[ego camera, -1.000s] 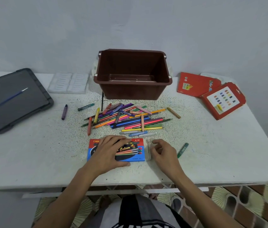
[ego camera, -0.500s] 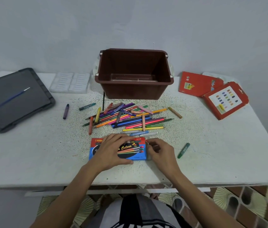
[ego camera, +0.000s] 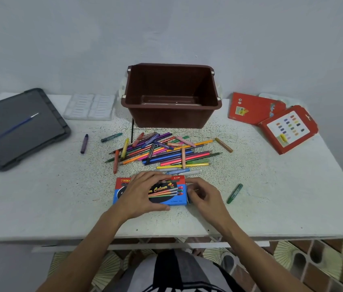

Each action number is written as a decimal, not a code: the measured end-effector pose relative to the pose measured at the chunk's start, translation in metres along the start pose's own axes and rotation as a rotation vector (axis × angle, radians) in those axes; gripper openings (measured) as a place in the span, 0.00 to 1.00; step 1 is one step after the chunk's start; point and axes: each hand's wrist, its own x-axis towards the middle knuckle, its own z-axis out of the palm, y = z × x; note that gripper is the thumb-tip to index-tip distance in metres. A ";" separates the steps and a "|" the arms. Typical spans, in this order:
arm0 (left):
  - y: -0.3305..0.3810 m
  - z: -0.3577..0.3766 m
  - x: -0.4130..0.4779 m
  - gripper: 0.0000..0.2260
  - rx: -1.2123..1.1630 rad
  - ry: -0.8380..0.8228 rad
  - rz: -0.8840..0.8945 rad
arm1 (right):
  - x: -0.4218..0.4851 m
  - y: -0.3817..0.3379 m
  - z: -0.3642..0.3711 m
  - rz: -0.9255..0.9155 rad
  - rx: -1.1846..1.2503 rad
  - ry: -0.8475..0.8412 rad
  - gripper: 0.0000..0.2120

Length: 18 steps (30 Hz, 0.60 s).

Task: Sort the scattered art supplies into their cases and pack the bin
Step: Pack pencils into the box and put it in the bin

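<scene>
While flat on the table [ego camera: 40, 197] near the middle of its front edge, clasped from above by left hand [ego camera: 143, 192], fingers over far side, thumb at near side: blue-and-red pencil case [ego camera: 166, 191]; right end of same grasped in curled fingers of right hand [ego camera: 205, 196]. Beyond, mid-table: heap of coloured pencils and crayons [ego camera: 166, 152]; green crayon [ego camera: 234, 193] just right of right hand. Along back edge: brown bin [ego camera: 171, 106] upright, red cases [ego camera: 254, 107] toward right corner; grey lid [ego camera: 29, 144] bearing blue brush [ego camera: 17, 126] at left edge
</scene>
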 end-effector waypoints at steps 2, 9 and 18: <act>0.000 -0.001 0.000 0.37 -0.001 -0.001 0.006 | 0.000 0.000 0.000 0.010 0.042 -0.013 0.12; 0.003 -0.007 -0.002 0.37 -0.028 0.010 0.017 | 0.000 -0.007 -0.001 0.103 0.259 -0.059 0.12; 0.003 -0.007 -0.004 0.36 -0.035 0.015 0.036 | 0.001 -0.014 -0.003 0.161 0.351 -0.088 0.11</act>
